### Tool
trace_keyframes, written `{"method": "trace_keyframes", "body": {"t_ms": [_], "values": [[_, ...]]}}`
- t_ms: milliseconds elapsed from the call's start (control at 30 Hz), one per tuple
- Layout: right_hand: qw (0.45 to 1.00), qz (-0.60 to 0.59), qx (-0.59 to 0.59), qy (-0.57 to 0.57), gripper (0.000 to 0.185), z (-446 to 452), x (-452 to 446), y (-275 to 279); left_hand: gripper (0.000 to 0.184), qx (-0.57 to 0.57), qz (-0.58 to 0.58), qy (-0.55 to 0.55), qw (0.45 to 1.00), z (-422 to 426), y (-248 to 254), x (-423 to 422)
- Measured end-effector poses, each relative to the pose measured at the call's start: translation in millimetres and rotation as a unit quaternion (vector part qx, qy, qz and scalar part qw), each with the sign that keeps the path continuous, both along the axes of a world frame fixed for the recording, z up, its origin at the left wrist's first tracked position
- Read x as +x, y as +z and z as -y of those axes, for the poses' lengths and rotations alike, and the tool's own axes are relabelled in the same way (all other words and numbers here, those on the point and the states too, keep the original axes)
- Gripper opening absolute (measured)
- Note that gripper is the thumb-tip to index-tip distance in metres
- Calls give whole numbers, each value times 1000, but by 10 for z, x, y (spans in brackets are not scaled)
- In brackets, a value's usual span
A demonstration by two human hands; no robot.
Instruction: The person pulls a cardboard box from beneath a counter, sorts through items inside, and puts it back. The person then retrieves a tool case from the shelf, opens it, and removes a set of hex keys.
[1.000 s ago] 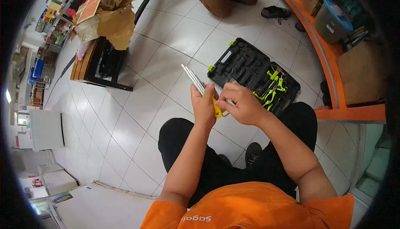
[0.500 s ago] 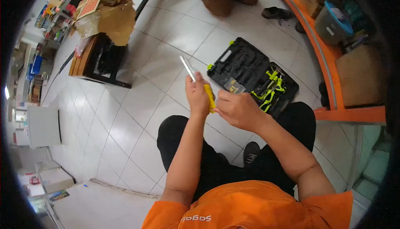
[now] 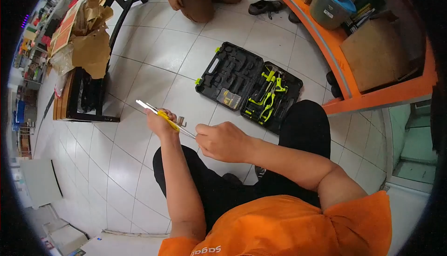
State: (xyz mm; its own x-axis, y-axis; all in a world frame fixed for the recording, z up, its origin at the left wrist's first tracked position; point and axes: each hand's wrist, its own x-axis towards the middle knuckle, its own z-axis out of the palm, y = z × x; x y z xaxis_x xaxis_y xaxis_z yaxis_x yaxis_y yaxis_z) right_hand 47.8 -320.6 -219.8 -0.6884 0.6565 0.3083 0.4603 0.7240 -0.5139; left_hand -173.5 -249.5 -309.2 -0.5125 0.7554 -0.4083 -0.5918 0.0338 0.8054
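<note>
My left hand [image 3: 162, 124] is closed around a slim yellow-and-silver tool [image 3: 168, 120] whose exact kind I cannot make out. Pale metal ends stick out past the hand to the upper left. From the yellow body a thin metal strip [image 3: 187, 133] runs down to my right hand [image 3: 224, 140], which pinches its end. A small greyish metal piece [image 3: 182, 122] shows beside the left fingers. Beyond my hands, a black tool case [image 3: 235, 65] lies open on the floor, with lime-green hand tools [image 3: 267, 98] in one half and a small clear box [image 3: 228, 98] in the other.
A kneeling person [image 3: 198, 2] is at the far side, near a dark shoe [image 3: 265, 7]. An orange shelf [image 3: 333, 60] on the right bears a lidded bucket [image 3: 330, 7] and a cardboard box [image 3: 375, 53]. Crumpled brown paper [image 3: 91, 53] tops a dark-framed stand on the left.
My hands have moved apart, and a length of metal strip now shows between the yellow body and my right hand. The view has shifted, so the case appears further left and lower.
</note>
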Motion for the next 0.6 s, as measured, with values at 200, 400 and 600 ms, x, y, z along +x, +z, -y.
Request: {"method": "trace_keyframes", "body": {"t_ms": [200, 400, 600], "values": [[985, -100, -110, 89, 22, 136, 224, 481, 53, 27, 148, 119, 981, -27, -398, -598], [897, -257, -361, 13, 29, -402, 594, 255, 33, 277, 295, -188, 895, 114, 275, -18], [716, -406, -566, -48, 31, -483, 518, 21, 56, 314, 352, -308, 826, 276, 201, 394]]}}
